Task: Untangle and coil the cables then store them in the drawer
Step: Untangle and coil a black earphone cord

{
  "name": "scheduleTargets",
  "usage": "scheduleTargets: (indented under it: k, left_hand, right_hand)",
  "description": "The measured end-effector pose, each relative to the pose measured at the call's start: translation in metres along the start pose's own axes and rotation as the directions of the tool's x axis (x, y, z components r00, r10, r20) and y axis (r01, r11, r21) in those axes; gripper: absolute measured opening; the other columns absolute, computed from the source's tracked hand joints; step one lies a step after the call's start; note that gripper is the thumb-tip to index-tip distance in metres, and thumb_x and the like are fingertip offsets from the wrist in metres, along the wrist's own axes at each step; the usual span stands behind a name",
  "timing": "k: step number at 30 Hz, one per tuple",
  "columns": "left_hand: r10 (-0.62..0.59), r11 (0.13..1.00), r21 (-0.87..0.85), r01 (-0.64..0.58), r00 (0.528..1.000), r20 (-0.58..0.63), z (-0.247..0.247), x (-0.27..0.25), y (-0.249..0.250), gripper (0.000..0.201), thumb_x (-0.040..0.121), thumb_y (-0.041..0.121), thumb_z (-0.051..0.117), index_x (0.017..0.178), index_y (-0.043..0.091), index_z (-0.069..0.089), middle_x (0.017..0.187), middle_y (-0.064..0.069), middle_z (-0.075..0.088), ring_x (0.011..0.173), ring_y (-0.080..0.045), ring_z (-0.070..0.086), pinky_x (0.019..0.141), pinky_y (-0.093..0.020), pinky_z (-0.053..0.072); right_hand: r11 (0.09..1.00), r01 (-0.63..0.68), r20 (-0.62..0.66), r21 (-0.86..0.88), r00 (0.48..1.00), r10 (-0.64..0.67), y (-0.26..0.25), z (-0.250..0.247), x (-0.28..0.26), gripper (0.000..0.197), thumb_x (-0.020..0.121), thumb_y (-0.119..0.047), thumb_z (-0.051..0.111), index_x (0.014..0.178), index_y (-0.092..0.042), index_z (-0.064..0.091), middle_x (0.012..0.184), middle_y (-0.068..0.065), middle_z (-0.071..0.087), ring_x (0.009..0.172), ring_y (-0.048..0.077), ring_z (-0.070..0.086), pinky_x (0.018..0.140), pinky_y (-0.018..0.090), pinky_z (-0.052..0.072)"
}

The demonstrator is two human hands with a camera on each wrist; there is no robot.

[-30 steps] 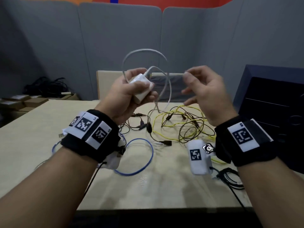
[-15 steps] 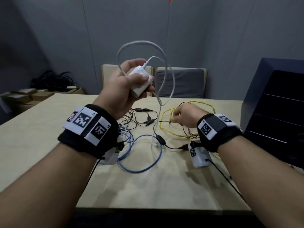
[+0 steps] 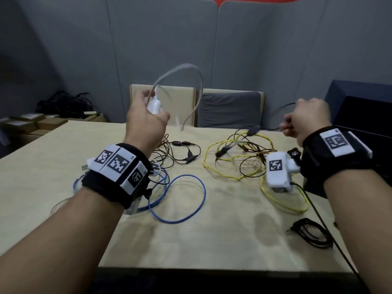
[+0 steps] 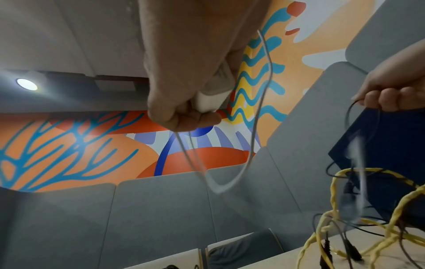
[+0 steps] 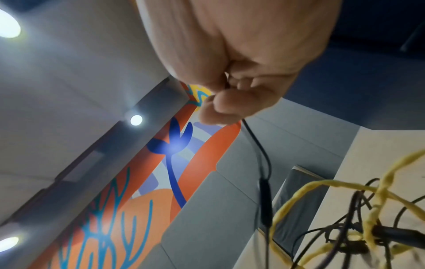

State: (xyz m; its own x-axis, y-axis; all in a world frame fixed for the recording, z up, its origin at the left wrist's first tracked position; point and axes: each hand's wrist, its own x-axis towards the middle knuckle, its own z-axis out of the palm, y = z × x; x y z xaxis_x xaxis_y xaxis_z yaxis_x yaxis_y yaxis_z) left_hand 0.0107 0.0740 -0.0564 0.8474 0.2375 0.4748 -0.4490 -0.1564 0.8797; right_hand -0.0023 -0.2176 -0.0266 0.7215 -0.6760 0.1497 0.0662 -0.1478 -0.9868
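Observation:
My left hand [image 3: 146, 115] is raised over the table and grips a white charger block [image 3: 154, 106] [image 4: 212, 91], whose grey-white cable [image 3: 191, 71] [image 4: 260, 109] loops above and beside it. My right hand [image 3: 305, 119] [image 5: 230, 94], lifted at the right, pinches a thin black cable [image 5: 260, 151] [image 3: 254, 130] that runs down into a tangle with the yellow cable [image 3: 231, 160] [image 5: 322, 183]. A blue cable [image 3: 186, 200] lies in loops near the table's middle. More thin black cables [image 3: 180, 151] lie behind it.
A dark blue drawer unit [image 3: 360, 115] stands at the right edge of the light wooden table [image 3: 212, 240]. A small coiled black cable [image 3: 311, 232] rests at the front right. Two chairs [image 3: 229, 109] stand behind the table, cardboard boxes [image 3: 31, 124] at far left.
My right hand has risen from the yellow tangle and pulled a black cable up and to the right. My left hand still holds the charger and has turned a little.

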Motion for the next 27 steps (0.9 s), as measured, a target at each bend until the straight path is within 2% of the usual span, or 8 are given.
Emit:
scheduleTargets:
  k: [4,8,12,15,18,21,23,27]
  left_hand:
    - [-0.032,0.999,0.009,0.031,0.997,0.064,0.001,-0.002,-0.002,0.041,0.085,0.002,0.061,0.116,0.025,0.048,0.111,-0.008,0.056,0.078,-0.021,0.059,0.063,-0.031,0.053]
    - [-0.001,1.000,-0.006,0.002,0.976,0.216,0.010,-0.013,0.008,0.040,0.084,0.000,0.060,0.114,0.025,0.050,0.094,-0.007,0.060,0.076,-0.024,0.060,0.065,-0.036,0.052]
    - [0.048,0.999,-0.036,-0.038,0.937,0.346,0.015,-0.022,0.020,0.041,0.076,0.009,0.066,0.110,0.031,0.055,0.093,-0.008,0.062,0.077,-0.027,0.060,0.065,-0.040,0.053]
    - [0.062,0.998,-0.028,-0.056,0.914,0.400,0.019,-0.024,0.023,0.043,0.084,0.000,0.065,0.116,0.026,0.055,0.098,-0.006,0.060,0.079,-0.027,0.060,0.066,-0.040,0.054]
    - [0.099,0.995,-0.010,-0.104,0.908,0.408,0.025,-0.025,0.025,0.042,0.085,0.000,0.065,0.119,0.024,0.053,0.095,0.000,0.057,0.073,-0.021,0.058,0.060,-0.032,0.051]
    - [0.148,0.980,0.061,-0.189,0.900,0.409,0.036,-0.026,0.026,0.042,0.088,0.006,0.063,0.122,0.027,0.051,0.093,0.008,0.055,0.063,-0.010,0.053,0.053,-0.020,0.046]
    - [0.179,0.969,0.085,-0.232,0.896,0.406,0.044,-0.027,0.029,0.044,0.087,0.010,0.064,0.124,0.029,0.048,0.099,0.006,0.058,0.066,-0.008,0.054,0.056,-0.016,0.042]
    - [0.232,0.947,0.113,-0.301,0.884,0.407,0.052,-0.027,0.037,0.050,0.086,0.016,0.064,0.130,0.027,0.043,0.109,0.003,0.057,0.082,-0.013,0.055,0.071,-0.022,0.041]
  right_hand:
    - [0.991,0.078,-0.051,0.105,0.996,-0.073,0.003,-0.008,0.007,0.025,0.106,-0.027,0.025,0.109,-0.008,0.041,0.071,0.009,0.058,0.034,0.011,0.056,0.032,0.017,0.038]
    - [0.982,0.136,0.032,0.127,0.989,-0.142,0.011,-0.007,0.001,0.016,0.107,-0.024,0.026,0.107,-0.013,0.037,0.087,0.012,0.069,0.052,0.024,0.067,0.041,0.026,0.048]
    - [0.963,0.062,0.310,-0.262,0.950,0.024,0.029,-0.007,-0.003,0.026,0.103,-0.023,0.046,0.126,-0.011,0.045,0.118,0.015,0.056,0.066,0.030,0.070,0.052,0.035,0.054]
    - [0.903,0.234,0.317,-0.361,0.941,-0.117,0.026,-0.009,-0.012,0.043,0.097,-0.034,0.057,0.134,-0.014,0.046,0.125,0.011,0.054,0.073,0.027,0.070,0.060,0.038,0.056]
    - [0.912,0.384,0.506,-0.144,0.821,-0.265,0.008,-0.011,-0.041,0.053,0.084,-0.062,0.056,0.112,-0.016,0.058,0.113,0.007,0.065,0.084,0.028,0.070,0.067,0.038,0.057]
    - [0.907,0.420,0.730,0.041,0.607,-0.314,-0.011,-0.009,-0.075,0.069,0.066,-0.081,0.057,0.104,-0.024,0.064,0.103,0.002,0.071,0.091,0.024,0.070,0.077,0.038,0.059]
    - [0.867,0.497,0.785,0.025,0.528,-0.325,-0.021,-0.001,-0.092,0.049,0.073,-0.069,0.066,0.099,-0.028,0.065,0.099,0.003,0.072,0.091,0.026,0.069,0.081,0.046,0.058]
    - [0.746,0.666,0.702,-0.008,0.535,-0.469,-0.025,0.013,-0.096,0.017,0.093,-0.030,0.063,0.080,-0.021,0.064,0.069,0.000,0.067,0.066,0.019,0.068,0.069,0.051,0.057]
